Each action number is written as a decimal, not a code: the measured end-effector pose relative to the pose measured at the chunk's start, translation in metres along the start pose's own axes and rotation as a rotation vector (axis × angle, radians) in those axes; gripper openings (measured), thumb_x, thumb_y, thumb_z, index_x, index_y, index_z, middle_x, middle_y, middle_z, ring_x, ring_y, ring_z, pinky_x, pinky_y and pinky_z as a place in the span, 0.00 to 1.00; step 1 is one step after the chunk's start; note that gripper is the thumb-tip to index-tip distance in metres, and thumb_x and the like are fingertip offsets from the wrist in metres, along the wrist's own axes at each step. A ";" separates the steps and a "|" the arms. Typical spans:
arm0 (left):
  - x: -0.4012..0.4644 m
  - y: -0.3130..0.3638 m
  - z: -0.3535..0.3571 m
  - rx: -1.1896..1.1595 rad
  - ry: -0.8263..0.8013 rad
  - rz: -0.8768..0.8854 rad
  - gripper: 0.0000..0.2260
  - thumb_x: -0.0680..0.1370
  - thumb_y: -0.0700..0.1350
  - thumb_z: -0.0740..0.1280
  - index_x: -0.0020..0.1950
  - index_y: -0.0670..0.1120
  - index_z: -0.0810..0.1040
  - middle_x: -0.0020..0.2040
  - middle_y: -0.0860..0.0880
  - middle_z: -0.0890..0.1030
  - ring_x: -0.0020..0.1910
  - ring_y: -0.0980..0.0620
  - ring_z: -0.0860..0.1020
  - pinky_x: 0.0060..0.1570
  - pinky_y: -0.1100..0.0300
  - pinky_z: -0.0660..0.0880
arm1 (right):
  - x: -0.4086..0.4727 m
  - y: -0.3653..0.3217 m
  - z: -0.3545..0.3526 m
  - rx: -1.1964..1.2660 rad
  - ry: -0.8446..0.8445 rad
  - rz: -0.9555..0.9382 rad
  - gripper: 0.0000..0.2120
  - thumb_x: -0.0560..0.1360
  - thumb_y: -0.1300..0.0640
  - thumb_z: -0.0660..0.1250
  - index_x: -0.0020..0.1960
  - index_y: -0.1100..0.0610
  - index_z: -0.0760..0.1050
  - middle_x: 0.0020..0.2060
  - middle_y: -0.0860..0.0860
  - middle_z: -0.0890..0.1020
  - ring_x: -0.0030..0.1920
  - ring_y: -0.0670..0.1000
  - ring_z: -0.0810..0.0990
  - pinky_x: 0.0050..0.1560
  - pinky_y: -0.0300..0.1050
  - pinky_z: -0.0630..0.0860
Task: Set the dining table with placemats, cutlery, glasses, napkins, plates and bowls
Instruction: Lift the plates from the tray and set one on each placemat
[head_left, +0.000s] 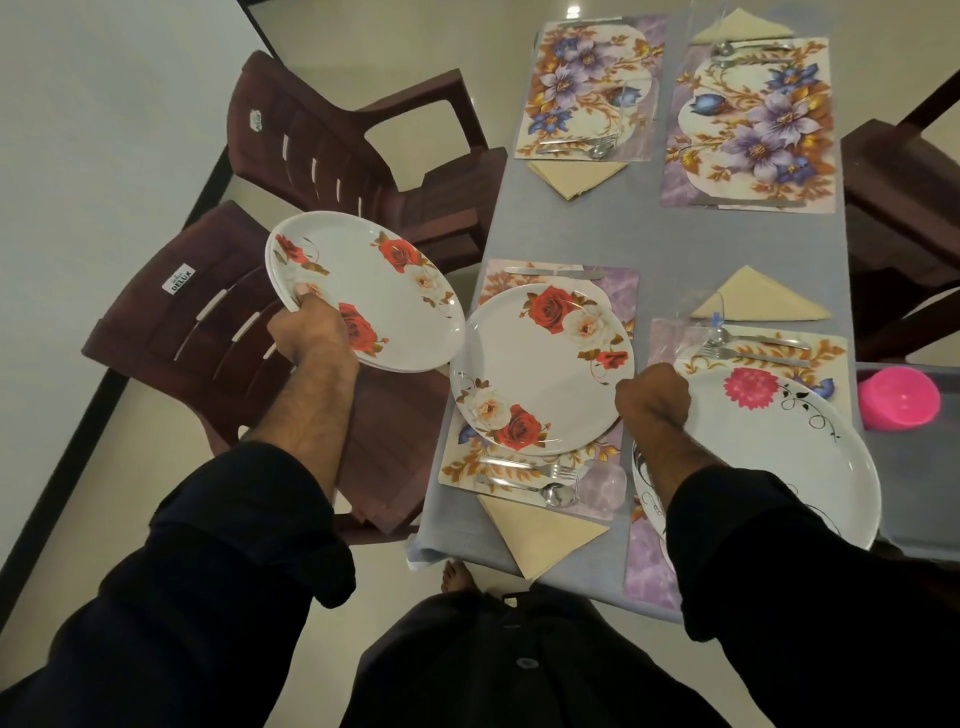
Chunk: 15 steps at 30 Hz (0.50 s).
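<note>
While the left hand (306, 332) grips stacked rose-patterned plates (374, 296), the right hand (653, 397) grips a pink-flowered plate (779, 457).

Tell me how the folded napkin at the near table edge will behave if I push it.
The napkin looks thin and soft, so it would probably crumple or unfold rather than slide. One corner overhangs the table edge, so it might drop off.

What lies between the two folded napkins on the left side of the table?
In the head view, between the far napkin and the near napkin lies a placemat with a knife, rose plate, fork and spoon.
</note>
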<state>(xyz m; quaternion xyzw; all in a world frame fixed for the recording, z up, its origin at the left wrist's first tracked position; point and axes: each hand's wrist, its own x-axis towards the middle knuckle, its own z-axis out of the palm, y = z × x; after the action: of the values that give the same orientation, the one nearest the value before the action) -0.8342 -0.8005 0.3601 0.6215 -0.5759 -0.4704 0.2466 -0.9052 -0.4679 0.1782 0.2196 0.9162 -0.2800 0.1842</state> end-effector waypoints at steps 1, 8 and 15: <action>0.002 -0.001 0.000 -0.002 0.001 -0.003 0.22 0.85 0.56 0.65 0.73 0.43 0.75 0.53 0.50 0.80 0.36 0.54 0.77 0.28 0.67 0.70 | -0.001 -0.001 0.000 0.000 -0.004 0.003 0.19 0.77 0.50 0.75 0.62 0.61 0.78 0.57 0.60 0.84 0.57 0.62 0.83 0.55 0.53 0.81; 0.014 -0.008 0.001 -0.024 0.009 0.001 0.22 0.85 0.56 0.66 0.73 0.43 0.74 0.51 0.51 0.78 0.34 0.55 0.76 0.30 0.66 0.70 | -0.010 0.000 -0.003 -0.056 0.002 -0.019 0.19 0.77 0.52 0.75 0.62 0.62 0.78 0.58 0.61 0.84 0.57 0.62 0.83 0.55 0.53 0.81; 0.034 -0.018 -0.012 -0.154 -0.021 -0.020 0.20 0.83 0.55 0.69 0.68 0.43 0.80 0.55 0.48 0.86 0.41 0.53 0.83 0.37 0.61 0.81 | -0.032 -0.031 -0.010 -0.092 0.011 -0.236 0.22 0.78 0.43 0.72 0.63 0.58 0.78 0.57 0.57 0.85 0.56 0.62 0.84 0.54 0.54 0.82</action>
<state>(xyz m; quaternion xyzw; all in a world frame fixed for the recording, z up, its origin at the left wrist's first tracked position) -0.8185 -0.8317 0.3406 0.6012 -0.5346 -0.5223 0.2828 -0.8964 -0.4948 0.2143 0.1029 0.9486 -0.2563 0.1547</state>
